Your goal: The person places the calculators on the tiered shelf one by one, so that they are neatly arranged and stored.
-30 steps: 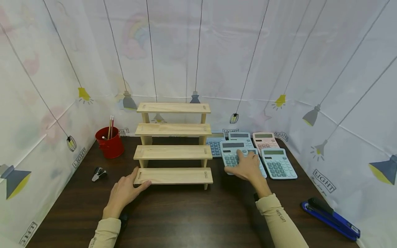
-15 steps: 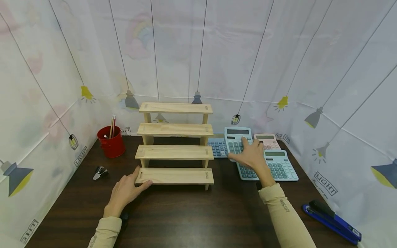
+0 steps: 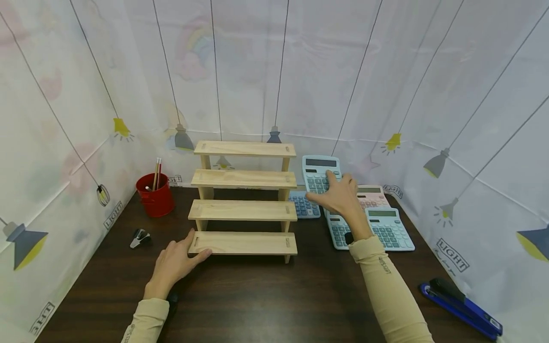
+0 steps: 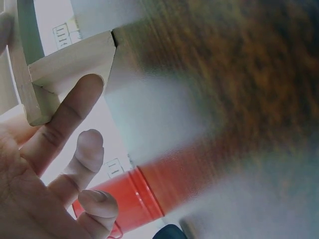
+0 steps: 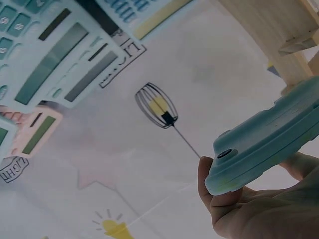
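My right hand (image 3: 340, 196) grips a light-blue calculator (image 3: 320, 163) by its sides, raised beside the right end of a four-tier wooden display stand (image 3: 242, 178). In the right wrist view the calculator's back (image 5: 259, 142) shows, with fingers curled along its edge. My left hand (image 3: 171, 264) holds the left end of the stand's lowest step (image 3: 242, 243), thumb at the front edge and index finger along the side. Below the raised calculator lie other calculators: a blue one (image 3: 305, 206), light-blue ones (image 3: 388, 226) and a pink one (image 3: 372, 194).
A red bucket (image 3: 155, 200) with pencils stands left of the stand, with a staple remover (image 3: 139, 238) in front of it. A blue stapler (image 3: 461, 305) lies at the right edge of the dark table (image 3: 257, 300). Printed cloth walls (image 3: 386, 95) close off the back and sides.
My right hand has lifted the light-blue calculator from the pile, up and then left toward the stand. The left hand has stayed at the lowest step.
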### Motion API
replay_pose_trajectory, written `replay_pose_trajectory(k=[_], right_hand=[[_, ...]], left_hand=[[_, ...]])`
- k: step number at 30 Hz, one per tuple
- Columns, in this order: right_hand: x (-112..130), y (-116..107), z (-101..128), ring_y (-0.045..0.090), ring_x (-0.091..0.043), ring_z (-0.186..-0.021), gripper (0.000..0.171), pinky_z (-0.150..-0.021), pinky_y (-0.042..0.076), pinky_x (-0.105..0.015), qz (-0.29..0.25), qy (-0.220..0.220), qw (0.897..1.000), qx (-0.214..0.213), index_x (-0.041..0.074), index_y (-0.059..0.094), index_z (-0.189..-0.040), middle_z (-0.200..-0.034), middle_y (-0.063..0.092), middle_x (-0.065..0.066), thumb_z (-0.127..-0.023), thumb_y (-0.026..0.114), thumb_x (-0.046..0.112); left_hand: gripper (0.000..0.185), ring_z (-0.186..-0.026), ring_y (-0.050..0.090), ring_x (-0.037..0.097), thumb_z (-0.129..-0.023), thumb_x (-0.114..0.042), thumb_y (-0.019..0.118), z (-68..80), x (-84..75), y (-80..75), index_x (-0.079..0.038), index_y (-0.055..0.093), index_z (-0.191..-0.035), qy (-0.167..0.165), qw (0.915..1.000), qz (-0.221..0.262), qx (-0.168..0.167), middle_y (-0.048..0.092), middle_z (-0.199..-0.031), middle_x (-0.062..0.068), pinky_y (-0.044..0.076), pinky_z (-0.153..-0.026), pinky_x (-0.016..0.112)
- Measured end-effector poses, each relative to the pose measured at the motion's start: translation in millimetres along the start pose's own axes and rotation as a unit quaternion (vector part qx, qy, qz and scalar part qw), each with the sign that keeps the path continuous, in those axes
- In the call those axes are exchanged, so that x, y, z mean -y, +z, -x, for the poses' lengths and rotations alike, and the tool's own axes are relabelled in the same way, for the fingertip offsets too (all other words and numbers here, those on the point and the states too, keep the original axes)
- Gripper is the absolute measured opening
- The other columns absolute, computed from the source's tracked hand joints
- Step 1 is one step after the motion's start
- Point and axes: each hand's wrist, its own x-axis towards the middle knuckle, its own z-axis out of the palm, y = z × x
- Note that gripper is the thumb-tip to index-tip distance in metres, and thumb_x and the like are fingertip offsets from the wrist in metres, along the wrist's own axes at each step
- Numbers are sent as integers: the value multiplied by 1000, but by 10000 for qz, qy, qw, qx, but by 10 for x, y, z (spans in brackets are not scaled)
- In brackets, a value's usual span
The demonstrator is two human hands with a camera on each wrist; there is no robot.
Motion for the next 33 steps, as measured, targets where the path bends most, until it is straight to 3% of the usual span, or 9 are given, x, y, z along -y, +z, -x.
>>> replay_pose_trajectory(k=[18, 26, 33], right_hand=[[359, -171, -414, 18, -61, -143, 105, -115, 19, -72, -137, -207, 9995, -204, 9, 24, -160, -153, 17, -45, -82, 61, 69], [481, -180, -614, 26, -57, -138, 105, -114, 23, -68, 77, -277, 9995, -135, 9, 25, -159, -150, 25, -43, -81, 57, 72], [681, -172, -814, 14, -59, -146, 108, -116, 20, -72, 205, -254, 9994, 131, 14, 23, -161, -155, 15, -43, -80, 54, 78]], left_hand=[[104, -88, 57, 28, -84, -83, 51, -57, -40, 17, -11, 34, -158, -42, 10000, -38, 65, 64, -133, 24, 50, -76, 49], [105, -84, 53, 25, -82, -84, 51, -72, -24, 21, -12, 35, -157, -149, 9998, -36, 136, 65, -126, 21, 47, -70, 42], [107, -82, 52, 24, -81, -86, 50, -55, 28, 10, -13, 33, -158, -230, 9997, -7, 126, 66, -125, 22, 43, -64, 35]])
